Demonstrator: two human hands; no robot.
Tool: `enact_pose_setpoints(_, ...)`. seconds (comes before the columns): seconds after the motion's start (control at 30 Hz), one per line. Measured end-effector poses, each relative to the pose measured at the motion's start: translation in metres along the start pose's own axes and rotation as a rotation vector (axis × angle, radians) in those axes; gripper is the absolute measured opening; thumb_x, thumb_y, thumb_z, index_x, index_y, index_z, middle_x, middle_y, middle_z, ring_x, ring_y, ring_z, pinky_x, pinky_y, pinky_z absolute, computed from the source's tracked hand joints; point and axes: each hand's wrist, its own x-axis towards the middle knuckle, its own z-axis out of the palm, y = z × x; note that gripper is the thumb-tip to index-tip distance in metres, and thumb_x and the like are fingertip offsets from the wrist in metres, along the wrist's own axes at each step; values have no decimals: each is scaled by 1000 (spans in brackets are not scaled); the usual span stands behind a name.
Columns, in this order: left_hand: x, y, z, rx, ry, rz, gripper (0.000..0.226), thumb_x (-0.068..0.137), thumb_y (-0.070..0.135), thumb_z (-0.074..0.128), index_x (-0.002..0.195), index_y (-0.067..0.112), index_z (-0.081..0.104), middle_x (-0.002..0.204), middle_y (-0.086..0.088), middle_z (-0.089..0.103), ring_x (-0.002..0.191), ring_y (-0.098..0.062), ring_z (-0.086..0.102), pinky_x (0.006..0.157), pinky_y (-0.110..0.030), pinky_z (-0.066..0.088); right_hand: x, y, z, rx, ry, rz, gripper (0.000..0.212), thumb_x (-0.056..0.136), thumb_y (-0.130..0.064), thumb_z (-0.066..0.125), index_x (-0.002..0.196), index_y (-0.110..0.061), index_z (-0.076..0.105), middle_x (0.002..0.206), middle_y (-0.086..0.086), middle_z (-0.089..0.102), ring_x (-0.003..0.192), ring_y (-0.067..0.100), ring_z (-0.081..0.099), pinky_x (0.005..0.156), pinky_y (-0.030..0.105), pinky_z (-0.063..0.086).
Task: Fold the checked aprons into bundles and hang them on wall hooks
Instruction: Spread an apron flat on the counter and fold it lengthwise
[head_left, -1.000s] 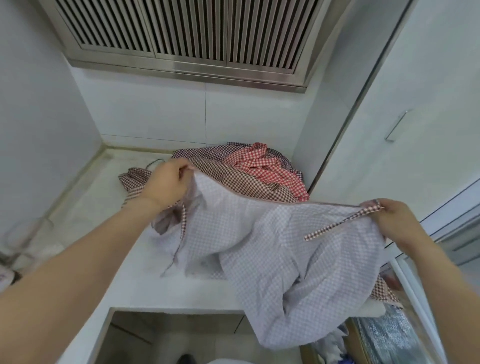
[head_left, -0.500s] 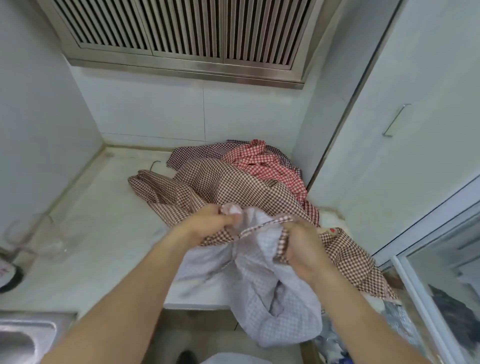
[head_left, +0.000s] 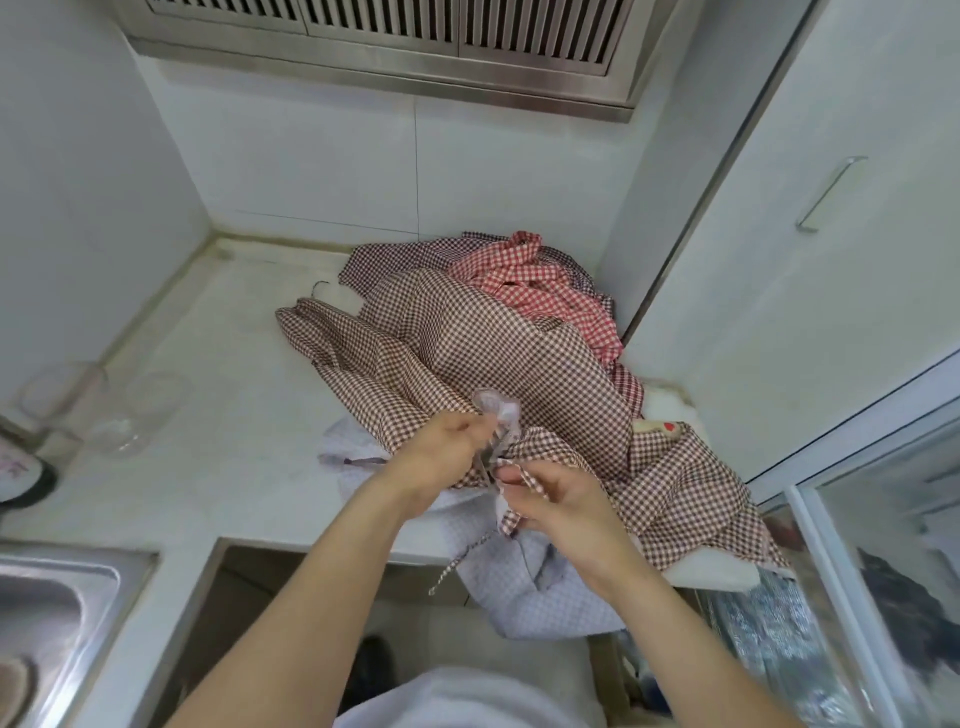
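A brown checked apron (head_left: 498, 353) lies spread over the white counter (head_left: 218, 364), its pale lining hanging over the front edge. My left hand (head_left: 441, 457) grips a gathered bunch of its top edge near the counter's front. Right beside it, my right hand (head_left: 556, 499) pinches a checked strap of the same apron; the two hands nearly touch. Behind the brown apron, a red checked apron (head_left: 535, 291) is crumpled in the back corner, with a darker checked one (head_left: 384, 254) under it.
A steel sink (head_left: 57, 608) sits at the lower left. Clear glass jars (head_left: 104, 410) stand at the counter's left side. A slatted steel hood (head_left: 395, 36) hangs above. A white cabinet door (head_left: 810, 260) with a handle and a glass sliding door (head_left: 857, 519) close the right side.
My hands were wide apart, holding the apron stretched with its lining up. They came together at the counter's front, the apron folded over and now lies brown side up.
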Motion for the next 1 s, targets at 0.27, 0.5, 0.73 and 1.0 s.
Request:
enact_pose_setpoints(0.27, -7, -33, 16, 241, -21, 149, 38, 94, 24, 67, 64, 3, 56, 56, 8, 45, 56, -5, 41, 60, -21, 37, -13, 5, -28, 14, -256, 105, 38, 88, 14, 56, 114, -10, 69, 107, 5, 75, 105, 20, 70, 91, 32, 57)
enact_pose_setpoints(0.5, -27, -21, 48, 192, -158, -6, 37, 102, 46, 42, 91, 22, 69, 88, 2, 75, 84, -12, 70, 85, -32, 54, 18, -2, -59, -361, -478, -250, 78, 71, 12, 63, 139, -25, 49, 140, -8, 53, 132, 6, 48, 109, 22, 40)
enact_pose_setpoints(0.73, -40, -10, 30, 29, -286, -23, 34, 89, 49, 50, 102, 28, 73, 108, 3, 75, 104, -14, 70, 99, -32, 52, 35, -4, -77, -683, -768, -31, 27, 80, -36, 81, 103, -30, 69, 104, -14, 73, 98, 6, 68, 95, 33, 53)
enact_pose_setpoints(1.0, -20, -3, -1, 681, -471, -17, 36, 76, 44, 81, 105, 26, 69, 103, 11, 73, 97, -9, 67, 90, -28, 53, 10, 6, -110, -500, -501, -52, 19, 86, -34, 73, 100, -22, 74, 104, -12, 73, 97, 5, 68, 91, 24, 51)
